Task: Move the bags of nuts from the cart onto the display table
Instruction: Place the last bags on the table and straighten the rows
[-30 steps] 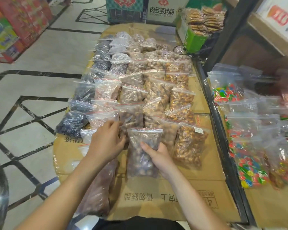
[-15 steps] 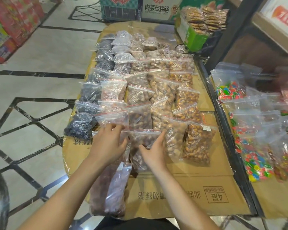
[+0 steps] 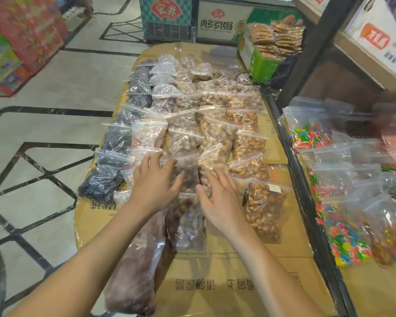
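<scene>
Table [image 3: 284, 277], cardboard-topped, carries rows of nut bags [image 3: 215, 133] from 12 to 6 o'clock. Candy bags [image 3: 343, 236] lie at 3 o'clock. Newest bag [image 3: 188, 223] now lies flat at row's near end, no longer held up vs 1 s ago. L hand [image 3: 157, 184] spread, fingers resting on bags. R hand [image 3: 220, 197] has let go, fingers straight, flat over bag's top edge.

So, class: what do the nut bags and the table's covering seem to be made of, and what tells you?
Nut bags: thin clear plastic, glossy; nuts show through, creases glint, and a red zip strip runs along the top.
Table covering: flattened brown cardboard cartons, printed with characters, apparently under shiny clear film or tape, judging by wrinkled glare at the edges.
</scene>
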`<act>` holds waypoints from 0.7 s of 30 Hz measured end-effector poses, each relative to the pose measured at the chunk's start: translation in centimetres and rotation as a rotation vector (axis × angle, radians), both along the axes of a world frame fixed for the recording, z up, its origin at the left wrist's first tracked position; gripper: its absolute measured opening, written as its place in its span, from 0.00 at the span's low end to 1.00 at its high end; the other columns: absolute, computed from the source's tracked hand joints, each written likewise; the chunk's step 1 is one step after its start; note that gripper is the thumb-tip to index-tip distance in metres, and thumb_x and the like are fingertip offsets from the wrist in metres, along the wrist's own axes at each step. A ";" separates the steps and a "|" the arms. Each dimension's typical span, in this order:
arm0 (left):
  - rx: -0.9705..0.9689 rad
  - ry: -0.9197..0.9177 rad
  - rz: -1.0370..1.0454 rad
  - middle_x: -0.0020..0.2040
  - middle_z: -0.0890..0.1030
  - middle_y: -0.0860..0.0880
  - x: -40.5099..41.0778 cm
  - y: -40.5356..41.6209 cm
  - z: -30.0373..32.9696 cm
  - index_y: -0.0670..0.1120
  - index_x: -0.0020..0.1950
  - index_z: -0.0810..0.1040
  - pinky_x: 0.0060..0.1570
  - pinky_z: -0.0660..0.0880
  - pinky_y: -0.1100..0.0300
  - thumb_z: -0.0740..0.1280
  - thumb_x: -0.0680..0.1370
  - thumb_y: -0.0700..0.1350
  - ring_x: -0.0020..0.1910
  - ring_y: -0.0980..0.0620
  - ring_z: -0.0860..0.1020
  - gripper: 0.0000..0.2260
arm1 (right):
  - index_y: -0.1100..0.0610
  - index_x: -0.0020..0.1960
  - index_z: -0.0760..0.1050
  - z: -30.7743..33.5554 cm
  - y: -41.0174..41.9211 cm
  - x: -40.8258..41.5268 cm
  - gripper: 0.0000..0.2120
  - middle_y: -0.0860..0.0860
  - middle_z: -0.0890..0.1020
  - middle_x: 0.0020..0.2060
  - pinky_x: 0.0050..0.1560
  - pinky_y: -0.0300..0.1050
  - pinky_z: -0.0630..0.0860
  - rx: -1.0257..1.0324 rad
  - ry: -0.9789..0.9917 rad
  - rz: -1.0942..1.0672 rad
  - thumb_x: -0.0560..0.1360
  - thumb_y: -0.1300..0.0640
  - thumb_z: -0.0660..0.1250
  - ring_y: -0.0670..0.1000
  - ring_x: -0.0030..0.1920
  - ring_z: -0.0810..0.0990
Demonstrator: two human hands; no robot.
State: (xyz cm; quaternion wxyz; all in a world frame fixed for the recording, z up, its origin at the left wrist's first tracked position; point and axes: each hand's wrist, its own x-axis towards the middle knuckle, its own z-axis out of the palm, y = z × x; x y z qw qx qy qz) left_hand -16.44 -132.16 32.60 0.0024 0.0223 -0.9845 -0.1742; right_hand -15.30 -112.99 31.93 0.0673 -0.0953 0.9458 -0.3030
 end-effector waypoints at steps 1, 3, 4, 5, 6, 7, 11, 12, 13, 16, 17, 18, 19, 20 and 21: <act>-0.003 0.003 0.009 0.77 0.65 0.40 -0.5 0.1 0.2 0.52 0.71 0.72 0.73 0.62 0.37 0.57 0.81 0.61 0.77 0.36 0.60 0.23 | 0.50 0.83 0.59 0.3 0.2 -0.5 0.29 0.49 0.55 0.83 0.83 0.55 0.48 0.008 0.016 0.016 0.85 0.42 0.55 0.53 0.84 0.48; 0.009 -0.007 0.035 0.78 0.64 0.40 -1.7 0.4 0.5 0.52 0.74 0.70 0.72 0.62 0.37 0.58 0.82 0.61 0.77 0.37 0.60 0.23 | 0.50 0.83 0.60 0.7 0.6 -1.6 0.28 0.49 0.57 0.83 0.83 0.56 0.49 0.022 0.049 0.038 0.85 0.42 0.56 0.53 0.83 0.49; 0.015 -0.014 0.047 0.78 0.64 0.41 -2.3 0.5 0.8 0.52 0.74 0.70 0.72 0.61 0.38 0.59 0.82 0.60 0.77 0.38 0.60 0.23 | 0.50 0.83 0.60 0.9 0.8 -2.2 0.28 0.49 0.57 0.83 0.83 0.56 0.50 0.025 0.055 0.046 0.85 0.42 0.56 0.53 0.83 0.50; 0.019 -0.018 0.055 0.78 0.64 0.41 -3.0 0.6 1.0 0.52 0.74 0.69 0.72 0.61 0.38 0.60 0.82 0.59 0.77 0.38 0.61 0.23 | 0.50 0.82 0.59 1.1 0.9 -2.9 0.28 0.49 0.57 0.83 0.83 0.56 0.51 0.030 0.052 0.057 0.85 0.43 0.56 0.53 0.83 0.50; 0.020 -0.019 0.060 0.78 0.64 0.41 -3.7 0.6 1.1 0.51 0.74 0.69 0.72 0.61 0.39 0.60 0.82 0.59 0.77 0.38 0.61 0.23 | 0.50 0.83 0.59 1.2 1.0 -3.5 0.28 0.48 0.57 0.83 0.83 0.56 0.51 0.031 0.045 0.069 0.85 0.43 0.56 0.53 0.83 0.50; 0.023 -0.024 0.063 0.78 0.63 0.40 -4.4 0.6 1.2 0.51 0.74 0.69 0.72 0.61 0.39 0.60 0.82 0.58 0.76 0.38 0.61 0.22 | 0.50 0.83 0.58 1.3 1.0 -4.3 0.28 0.48 0.57 0.83 0.83 0.56 0.51 0.033 0.037 0.083 0.85 0.43 0.56 0.54 0.83 0.49; 0.030 -0.068 0.055 0.76 0.65 0.38 -8.3 0.0 0.9 0.49 0.72 0.69 0.72 0.63 0.40 0.60 0.82 0.58 0.75 0.37 0.63 0.21 | 0.50 0.83 0.57 1.6 0.0 -8.1 0.28 0.50 0.58 0.83 0.82 0.58 0.52 0.071 0.049 0.144 0.85 0.44 0.56 0.55 0.83 0.51; 0.025 -0.079 0.045 0.76 0.65 0.38 -9.4 -0.3 0.8 0.49 0.71 0.70 0.71 0.64 0.40 0.60 0.82 0.58 0.74 0.37 0.64 0.21 | 0.51 0.83 0.57 1.6 -0.5 -9.3 0.28 0.51 0.59 0.83 0.82 0.57 0.53 0.086 0.060 0.154 0.85 0.44 0.56 0.55 0.83 0.52; 0.016 -0.089 0.035 0.75 0.66 0.38 -10.6 -0.5 0.6 0.49 0.70 0.70 0.71 0.65 0.40 0.60 0.82 0.58 0.73 0.36 0.65 0.21 | 0.51 0.83 0.58 1.6 -1.0 -10.5 0.28 0.52 0.60 0.82 0.82 0.57 0.53 0.100 0.063 0.156 0.85 0.45 0.57 0.56 0.83 0.53; -0.016 -0.114 0.000 0.74 0.66 0.37 -14.5 -1.4 0.3 0.48 0.72 0.70 0.68 0.67 0.40 0.60 0.82 0.58 0.71 0.34 0.67 0.22 | 0.52 0.83 0.59 1.9 -3.0 -14.4 0.28 0.52 0.63 0.81 0.81 0.54 0.55 0.080 0.035 0.135 0.85 0.47 0.58 0.55 0.81 0.57; -0.015 -0.116 -0.012 0.74 0.67 0.37 -15.8 -1.7 0.1 0.47 0.72 0.70 0.67 0.68 0.41 0.60 0.82 0.57 0.70 0.34 0.68 0.22 | 0.53 0.82 0.60 1.8 -3.7 -15.8 0.27 0.52 0.64 0.80 0.79 0.52 0.55 0.069 0.022 0.129 0.85 0.48 0.59 0.54 0.81 0.59; -0.008 -0.111 -0.023 0.73 0.67 0.37 -17.1 -2.0 0.0 0.47 0.73 0.69 0.66 0.70 0.42 0.60 0.82 0.57 0.69 0.34 0.69 0.22 | 0.54 0.81 0.62 1.7 -4.4 -17.3 0.27 0.52 0.66 0.79 0.78 0.51 0.57 0.053 0.011 0.121 0.85 0.49 0.60 0.54 0.80 0.61; 0.007 -0.109 -0.034 0.72 0.68 0.36 -18.5 -2.2 -0.2 0.46 0.73 0.69 0.66 0.71 0.42 0.60 0.82 0.56 0.68 0.35 0.70 0.22 | 0.55 0.80 0.63 1.4 -5.1 -19.0 0.26 0.52 0.68 0.78 0.77 0.50 0.60 0.031 -0.003 0.100 0.85 0.50 0.60 0.54 0.78 0.64; 0.036 -0.120 -0.041 0.71 0.69 0.36 -19.8 -2.4 -0.4 0.45 0.72 0.70 0.66 0.72 0.42 0.61 0.82 0.54 0.67 0.36 0.72 0.22 | 0.55 0.80 0.65 0.9 -5.8 -20.7 0.25 0.52 0.70 0.77 0.76 0.50 0.62 0.006 -0.017 0.073 0.84 0.51 0.61 0.53 0.77 0.66; 0.077 -0.139 -0.044 0.70 0.69 0.36 -21.2 -2.7 -0.7 0.44 0.72 0.70 0.66 0.73 0.43 0.63 0.81 0.52 0.66 0.36 0.73 0.21 | 0.56 0.79 0.66 0.5 -6.4 -22.3 0.24 0.53 0.71 0.75 0.76 0.50 0.64 -0.016 -0.028 0.044 0.84 0.52 0.61 0.53 0.76 0.68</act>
